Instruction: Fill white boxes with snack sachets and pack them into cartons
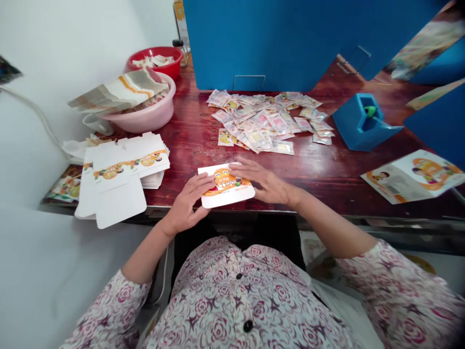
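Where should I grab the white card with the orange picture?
Probably by its two short ends, coming in from the left and right, where the left hand and right hand already are. The white card is thin and lies flat on the red wooden table, so its top offers nothing to pinch.

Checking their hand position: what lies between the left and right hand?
In the head view, a printed white card lies between the left hand and the right hand.
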### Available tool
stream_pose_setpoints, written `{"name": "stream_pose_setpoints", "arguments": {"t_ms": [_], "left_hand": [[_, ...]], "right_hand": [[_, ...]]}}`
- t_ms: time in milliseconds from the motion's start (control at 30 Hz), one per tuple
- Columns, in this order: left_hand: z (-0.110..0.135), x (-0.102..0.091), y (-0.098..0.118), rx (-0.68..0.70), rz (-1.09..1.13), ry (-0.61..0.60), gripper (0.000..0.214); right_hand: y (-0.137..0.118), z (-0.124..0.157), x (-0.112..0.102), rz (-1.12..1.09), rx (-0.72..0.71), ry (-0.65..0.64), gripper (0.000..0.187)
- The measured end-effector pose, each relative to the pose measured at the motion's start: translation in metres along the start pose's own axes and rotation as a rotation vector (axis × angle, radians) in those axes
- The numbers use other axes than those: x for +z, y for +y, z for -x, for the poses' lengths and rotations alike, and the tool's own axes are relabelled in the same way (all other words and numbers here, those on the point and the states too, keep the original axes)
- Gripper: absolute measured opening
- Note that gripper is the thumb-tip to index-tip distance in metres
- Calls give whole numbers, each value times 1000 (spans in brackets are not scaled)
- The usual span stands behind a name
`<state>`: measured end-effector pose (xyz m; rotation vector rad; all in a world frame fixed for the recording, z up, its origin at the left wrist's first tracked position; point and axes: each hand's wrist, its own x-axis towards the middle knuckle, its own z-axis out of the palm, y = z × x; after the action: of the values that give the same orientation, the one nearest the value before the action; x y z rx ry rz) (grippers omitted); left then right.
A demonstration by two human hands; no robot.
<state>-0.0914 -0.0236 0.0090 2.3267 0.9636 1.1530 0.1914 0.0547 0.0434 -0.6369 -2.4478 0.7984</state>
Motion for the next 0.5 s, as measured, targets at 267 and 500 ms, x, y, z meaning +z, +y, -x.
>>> {"name": "stream_pose_setpoints", "arguments": {"t_ms": [267, 500], "left_hand": [[-6, 7, 5, 48, -342, -109, 57], [-15, 24, -11, 110, -407, 17, 61]], "right_hand": [[-17, 21, 8, 199, -39, 0, 66], [10, 16, 18, 213, -78, 163, 51]]}}
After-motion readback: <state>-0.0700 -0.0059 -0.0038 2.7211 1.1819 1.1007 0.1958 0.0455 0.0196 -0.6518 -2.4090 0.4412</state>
